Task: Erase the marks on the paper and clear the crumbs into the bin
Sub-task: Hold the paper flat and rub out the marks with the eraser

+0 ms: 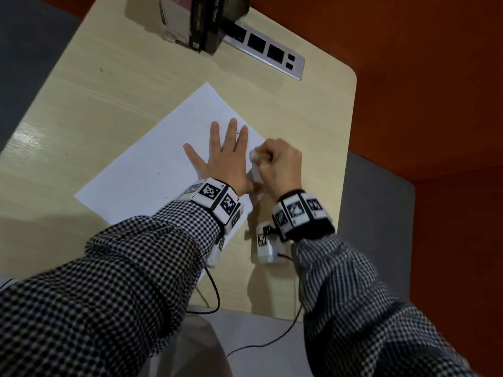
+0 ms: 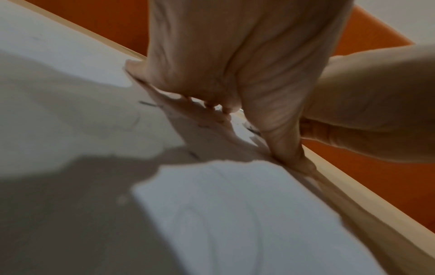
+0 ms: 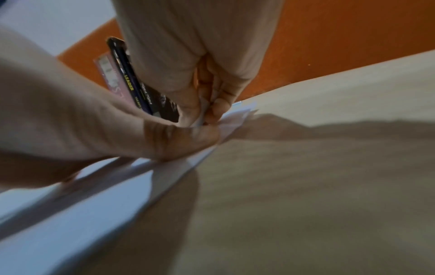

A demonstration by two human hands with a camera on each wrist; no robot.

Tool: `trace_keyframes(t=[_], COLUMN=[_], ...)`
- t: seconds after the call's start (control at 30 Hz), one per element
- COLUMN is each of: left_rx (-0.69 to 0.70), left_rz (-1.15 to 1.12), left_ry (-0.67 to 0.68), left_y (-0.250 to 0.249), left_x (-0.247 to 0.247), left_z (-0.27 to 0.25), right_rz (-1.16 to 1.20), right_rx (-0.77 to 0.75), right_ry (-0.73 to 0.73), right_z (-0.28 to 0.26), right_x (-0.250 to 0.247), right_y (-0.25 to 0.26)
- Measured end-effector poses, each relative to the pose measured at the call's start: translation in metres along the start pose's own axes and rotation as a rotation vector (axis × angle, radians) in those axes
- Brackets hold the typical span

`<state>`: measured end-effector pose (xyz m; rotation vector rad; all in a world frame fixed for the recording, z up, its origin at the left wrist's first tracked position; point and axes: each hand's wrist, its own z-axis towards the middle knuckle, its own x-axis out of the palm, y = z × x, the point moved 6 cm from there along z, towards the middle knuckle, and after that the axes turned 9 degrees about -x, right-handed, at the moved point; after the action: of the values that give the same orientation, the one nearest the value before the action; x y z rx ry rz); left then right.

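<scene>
- Left hand [image 1: 227,156] lies flat on the paper [image 1: 152,170], fingers straight and spread, palm down, holding nothing, just pinning the sheet
- Left wrist view confirms it: left hand [image 2: 235,61] has its fingertips pressed onto the paper [image 2: 235,214], and a few short dark marks [image 2: 148,104] show just beside them
- Right hand [image 1: 280,164] is clenched around a small white eraser [image 1: 254,156], at the paper's right edge, touching the left hand's thumb side
- Right wrist view: right hand [image 3: 188,61] fingers curl in on something white, the eraser [image 3: 203,113] is mostly hidden, only a sliver shows
- Cannot tell if the eraser tip touches the sheet, the fingers cover the contact point
- Paper lies rotated on the light wood desk [image 1: 109,85], one corner pointing away from the person, near the desk's right edge
- A few faint specks on the paper left of the left hand in the head view, too small to call marks or crumbs
- Books [image 1: 206,20] stand at the far desk edge, beside a silver socket strip [image 1: 272,54] set into the top
- Both wrists wear tagged camera bands with cables trailing off the near edge; sleeves are black and white checked
- Orange wall [image 1: 422,77] to the right of the desk
</scene>
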<state>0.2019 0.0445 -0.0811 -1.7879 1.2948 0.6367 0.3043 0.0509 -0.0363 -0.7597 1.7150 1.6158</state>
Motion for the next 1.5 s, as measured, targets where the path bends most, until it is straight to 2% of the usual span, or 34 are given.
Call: trace_keyframes(t=[0.07, 0.17, 0.37, 0.47, 0.53, 0.73, 0.9, 1.03, 1.13, 1.2, 1.43, 1.5], left_rx=[0.0, -0.005, -0.016, -0.016, -0.016, -0.077, -0.094, -0.124, -0.011, 0.058, 0.046, 0.052], left_rz=[-0.012, -0.004, -0.007, 0.0, 0.009, 0.047, -0.001, 0.129, 0.123, 0.08, 0.078, 0.064], left_ry=[-0.008, -0.019, -0.025, -0.012, -0.006, -0.035, 0.018, 0.012, -0.044, -0.005, 0.049, 0.057], left_y=[0.0, 0.001, -0.001, -0.001, -0.001, -0.006, 0.0, 0.005, -0.006, -0.01, -0.002, -0.002], left_x=[0.0, 0.0, 0.001, -0.001, -0.002, -0.003, -0.015, -0.031, -0.041, -0.033, -0.009, -0.01], left_z=[0.0, 0.002, 0.003, 0.001, 0.001, 0.0, -0.004, -0.012, -0.012, -0.009, 0.002, 0.002], right_rz=[-0.016, -0.05, -0.047, -0.069, -0.029, 0.0, 0.019, 0.121, 0.18, 0.16, -0.039, -0.055], right_rx=[-0.017, -0.081, -0.073, -0.092, -0.076, -0.05, -0.002, 0.058, 0.099, 0.077, -0.066, -0.083], right_ry=[-0.009, 0.023, 0.012, 0.008, 0.018, 0.06, 0.014, -0.037, -0.063, -0.062, -0.006, -0.023], right_z=[-0.003, -0.034, 0.005, -0.024, -0.032, 0.011, -0.004, 0.001, 0.007, 0.009, -0.017, -0.011], right_x=[-0.001, -0.002, 0.0, -0.002, -0.005, -0.009, -0.023, -0.018, -0.018, -0.016, -0.007, -0.007], right_y=[-0.002, 0.0, 0.005, -0.003, -0.005, -0.006, -0.012, -0.017, -0.019, -0.016, -0.008, -0.004])
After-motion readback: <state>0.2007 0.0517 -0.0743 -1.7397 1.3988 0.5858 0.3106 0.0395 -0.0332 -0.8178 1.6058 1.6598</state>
